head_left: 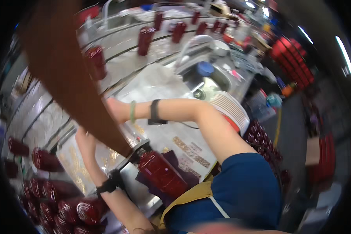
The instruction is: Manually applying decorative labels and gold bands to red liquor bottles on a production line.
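My right hand (115,109) reaches left across a steel counter (152,84). It wears a green bracelet and a black wrist strap, and its fingers are hidden behind a brown lock of hair (66,74) hanging in front of the camera. My left hand (84,139) comes up from below with a black wrist strap. It lies at the edge of a pale tray with gold patterns (76,163), its fingers partly behind the hair too. A dark red lacquered cup (162,174) lies on a purple cloth (183,177) between my arms.
A sink (206,80) with a blue bowl and a curved tap (191,45) lies beyond the counter. Next to it stands a stack of white plates (232,111). Several red cups stand on steel ledges (144,39) at the back, and more are heaped at the lower left (62,206).
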